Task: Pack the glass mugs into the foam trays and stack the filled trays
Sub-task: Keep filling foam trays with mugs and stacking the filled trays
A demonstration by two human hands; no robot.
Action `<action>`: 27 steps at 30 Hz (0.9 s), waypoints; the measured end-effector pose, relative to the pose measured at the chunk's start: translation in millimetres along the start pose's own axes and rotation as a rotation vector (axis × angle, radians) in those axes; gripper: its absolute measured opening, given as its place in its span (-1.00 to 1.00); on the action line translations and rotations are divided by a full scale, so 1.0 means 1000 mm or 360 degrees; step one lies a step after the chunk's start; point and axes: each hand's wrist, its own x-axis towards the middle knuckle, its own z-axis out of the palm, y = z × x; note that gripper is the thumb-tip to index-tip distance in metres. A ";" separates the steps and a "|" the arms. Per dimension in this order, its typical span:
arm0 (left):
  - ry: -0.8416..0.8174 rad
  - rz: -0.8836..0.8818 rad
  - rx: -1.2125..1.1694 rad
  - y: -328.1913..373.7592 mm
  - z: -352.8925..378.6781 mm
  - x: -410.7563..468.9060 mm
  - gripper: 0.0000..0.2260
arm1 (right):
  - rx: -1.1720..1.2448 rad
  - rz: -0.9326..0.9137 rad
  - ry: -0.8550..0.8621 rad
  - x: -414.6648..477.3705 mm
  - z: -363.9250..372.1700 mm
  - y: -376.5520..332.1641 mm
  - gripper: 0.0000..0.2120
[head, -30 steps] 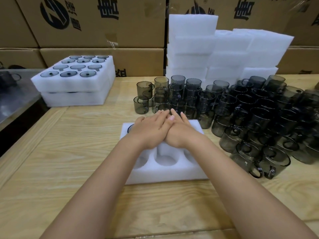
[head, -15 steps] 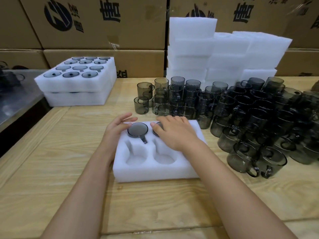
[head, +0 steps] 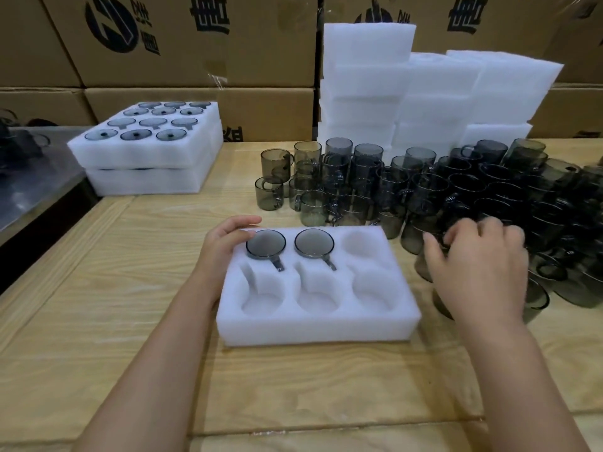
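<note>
left hand [head: 225, 244] at tray [head: 313, 329] corner; four pockets [head: 318, 300] open

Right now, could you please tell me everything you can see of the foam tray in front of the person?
The foam tray is a white, soft-looking rectangular block lying flat on the wooden table. It has six round pockets in two rows of three. The far left and far middle pockets hold smoky glass mugs; four are empty. The left hand rests on its far left corner.
</note>
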 end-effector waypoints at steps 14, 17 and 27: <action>-0.0028 0.0024 -0.0016 -0.001 0.000 0.000 -0.76 | -0.0721 -0.0022 -0.0505 -0.011 0.000 -0.001 -0.75; -0.0031 0.0035 -0.0024 -0.001 -0.001 0.000 -0.76 | -0.0576 -0.0068 -0.0534 -0.013 0.003 -0.006 -0.80; 0.0059 0.0649 0.0581 0.030 0.008 -0.003 -0.74 | 0.0994 -0.0057 -0.0274 0.004 -0.002 -0.010 -0.73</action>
